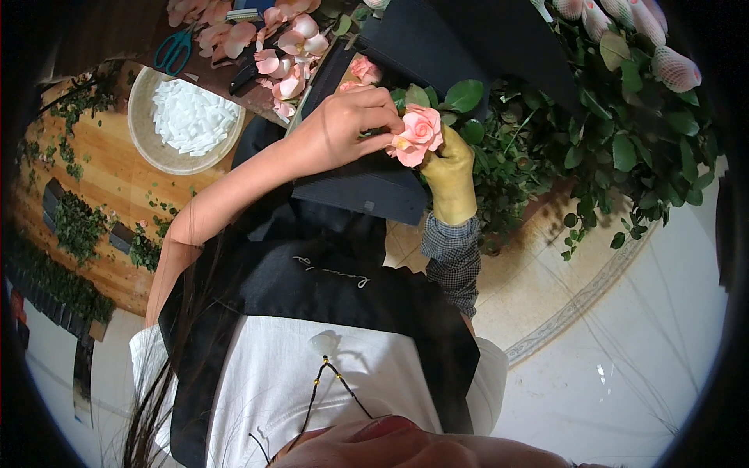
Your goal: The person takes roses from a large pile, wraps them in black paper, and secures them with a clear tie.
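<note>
A pink rose (pixel 420 134), its bloom facing up, is between my two hands. Inside a yellow glove, my right hand (pixel 450 175) closes round the rose just under its bloom, with green leaves showing behind. The stem is mostly hidden. My bare left hand (pixel 347 129) comes in from the left, thumb and fingertips pinched on the outer petals at the bloom's left edge. More pink roses (pixel 364 70) lie just beyond my left hand, beside a black box (pixel 367 191) that sits under my hands.
Loose pink petals (pixel 292 47) cover the tabletop at the far left, near teal scissors (pixel 173 51). A round bowl (pixel 140 140) of small white pieces stands left. Leafy rose stems (pixel 624 152) heap up at the right, with netted pink buds (pixel 676 69). A black panel (pixel 468 39) rises behind.
</note>
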Available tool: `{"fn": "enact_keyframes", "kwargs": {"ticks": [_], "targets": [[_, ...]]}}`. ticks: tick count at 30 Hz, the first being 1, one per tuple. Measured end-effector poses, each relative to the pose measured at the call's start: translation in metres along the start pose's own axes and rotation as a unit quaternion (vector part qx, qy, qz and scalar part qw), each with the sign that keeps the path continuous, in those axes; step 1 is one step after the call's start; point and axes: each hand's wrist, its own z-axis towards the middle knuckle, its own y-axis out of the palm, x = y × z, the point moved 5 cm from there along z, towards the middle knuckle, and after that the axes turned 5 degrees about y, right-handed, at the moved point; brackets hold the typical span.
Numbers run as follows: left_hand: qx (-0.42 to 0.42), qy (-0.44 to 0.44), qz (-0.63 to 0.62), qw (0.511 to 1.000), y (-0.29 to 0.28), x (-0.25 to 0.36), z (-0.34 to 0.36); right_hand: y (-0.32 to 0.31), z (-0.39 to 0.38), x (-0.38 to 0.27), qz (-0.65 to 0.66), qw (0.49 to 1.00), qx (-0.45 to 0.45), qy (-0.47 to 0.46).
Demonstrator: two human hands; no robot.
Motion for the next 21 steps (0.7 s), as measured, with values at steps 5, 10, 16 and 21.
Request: {"fn": "enact_keyframes", "kwargs": {"ticks": [5, 10, 16, 21], "targets": [[0.010, -0.057, 0.006, 0.998, -0.004, -0.004, -0.010, 0.008, 0.003, 0.000, 0.038, 0.998, 0.001, 0.056], [0.065, -0.058, 0.055, 0.995, -0.020, -0.006, -0.019, 0.005, 0.007, -0.001, -0.090, 0.993, 0.025, 0.079], [0.078, -0.262, 0.498, 0.823, -0.081, -0.052, -0.046, 0.009, 0.021, 0.001, -0.252, 0.966, 0.061, 0.003], [-0.018, -0.303, 0.426, 0.852, -0.068, -0.094, -0.067, 0.035, 0.061, 0.008, -0.474, 0.877, 0.072, -0.015]]}}
